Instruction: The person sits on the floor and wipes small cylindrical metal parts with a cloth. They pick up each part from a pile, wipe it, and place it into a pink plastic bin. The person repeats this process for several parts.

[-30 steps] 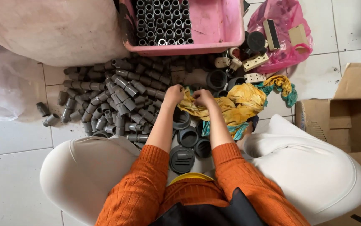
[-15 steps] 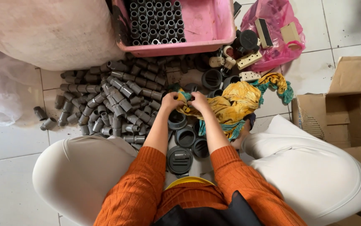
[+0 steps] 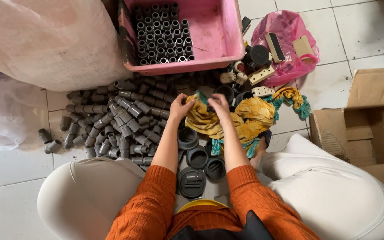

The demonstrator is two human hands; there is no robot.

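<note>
Landmark for all positions: the pink tub, at the top centre of the head view.

1. Left hand: just below the tub's lower rim, fingers curled together and clamped on the left edge of the yellow cloth.
2. Right hand: beside the left hand, a little further along under the tub, fingers pinched shut on the same cloth. A small dark object shows between the two hands; its kind cannot be told.
3. Yellow cloth: patterned yellow with teal edging, bunched on the floor below and to the right of the tub, one end lifted in both hands, the other trailing right.
4. Grey pipe fittings: a loose heap on the tiles below the tub's left corner, spreading left.
5. Upright grey tubes: packed in rows inside the tub's left half.
6. Round dark caps: several, lying below the hands, further from the tub, between the person's knees.
7. Pink plastic bag: right of the tub, carrying beige and black blocks.
8. Cardboard box: far right and below the tub.
9. White sack: left of the tub, touching it.
</note>
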